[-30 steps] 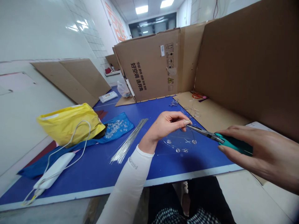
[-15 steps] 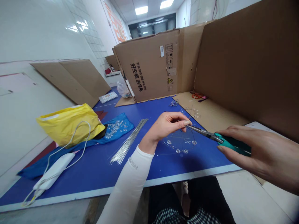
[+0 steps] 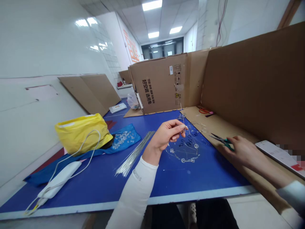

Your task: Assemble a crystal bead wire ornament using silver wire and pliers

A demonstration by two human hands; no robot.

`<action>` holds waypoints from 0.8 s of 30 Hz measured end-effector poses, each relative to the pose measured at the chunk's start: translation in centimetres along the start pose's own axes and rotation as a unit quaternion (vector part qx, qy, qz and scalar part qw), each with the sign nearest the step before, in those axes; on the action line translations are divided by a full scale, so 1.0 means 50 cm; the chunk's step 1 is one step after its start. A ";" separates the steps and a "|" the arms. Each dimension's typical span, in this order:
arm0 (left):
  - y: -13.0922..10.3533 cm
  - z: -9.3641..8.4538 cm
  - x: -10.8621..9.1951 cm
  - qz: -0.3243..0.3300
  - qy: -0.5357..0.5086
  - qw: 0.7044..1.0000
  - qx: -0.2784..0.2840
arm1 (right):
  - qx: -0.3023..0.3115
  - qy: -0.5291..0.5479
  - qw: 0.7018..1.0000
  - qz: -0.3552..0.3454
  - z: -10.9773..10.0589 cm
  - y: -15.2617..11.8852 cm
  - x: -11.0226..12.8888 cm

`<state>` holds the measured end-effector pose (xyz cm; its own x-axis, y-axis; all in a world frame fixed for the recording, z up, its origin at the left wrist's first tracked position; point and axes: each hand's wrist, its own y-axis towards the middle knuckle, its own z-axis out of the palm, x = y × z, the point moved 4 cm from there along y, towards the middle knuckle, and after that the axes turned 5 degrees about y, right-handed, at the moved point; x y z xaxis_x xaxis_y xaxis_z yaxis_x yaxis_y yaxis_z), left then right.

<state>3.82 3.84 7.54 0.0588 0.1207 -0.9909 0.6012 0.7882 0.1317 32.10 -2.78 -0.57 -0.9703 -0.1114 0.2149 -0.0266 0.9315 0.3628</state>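
Note:
My left hand (image 3: 169, 134) is closed, pinching a thin wire loop strung with clear beads (image 3: 183, 160) between thumb and fingertips. From the pinch a loose wire end (image 3: 182, 113) sticks up. The loop hangs over the blue table, its beads spaced along the lower curve. To the right, my right hand (image 3: 243, 151) grips needle-nose pliers (image 3: 220, 140) by their green handles, over the cardboard sheet. The plier jaws are parted and apart from the wire. Dark curled shapes (image 3: 189, 140) show on the table behind the loop.
A bundle of straight wires (image 3: 135, 154) lies left of my left hand. Past it are clear beads on blue cloth (image 3: 122, 140), a yellow bag (image 3: 82, 133) and a white power strip (image 3: 59, 179). Cardboard walls (image 3: 164, 86) stand behind and right; orange-handled scissors (image 3: 203, 111) lie near the corner.
My right hand has drawn the pliers away from the wire to the right, and their jaws have opened. A wire end now stands up from my left hand. The view has tilted up.

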 end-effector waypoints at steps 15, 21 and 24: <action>-0.013 -0.024 -0.014 0.038 0.153 0.984 -0.079 | -0.161 0.265 0.950 -0.041 -0.058 0.144 0.118; -0.014 -0.030 -0.018 0.051 0.218 0.971 -0.081 | -0.084 0.547 0.829 -0.086 -0.085 0.188 0.298; -0.013 -0.037 -0.015 0.049 0.201 0.975 -0.081 | -0.107 0.588 0.798 -0.072 -0.081 0.200 0.310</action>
<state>1.91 4.38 8.24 -0.2276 0.4022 -0.8868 0.4726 0.8419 0.2605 17.76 3.41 10.05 -0.0597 -0.5779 0.8139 0.0458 0.8129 0.5806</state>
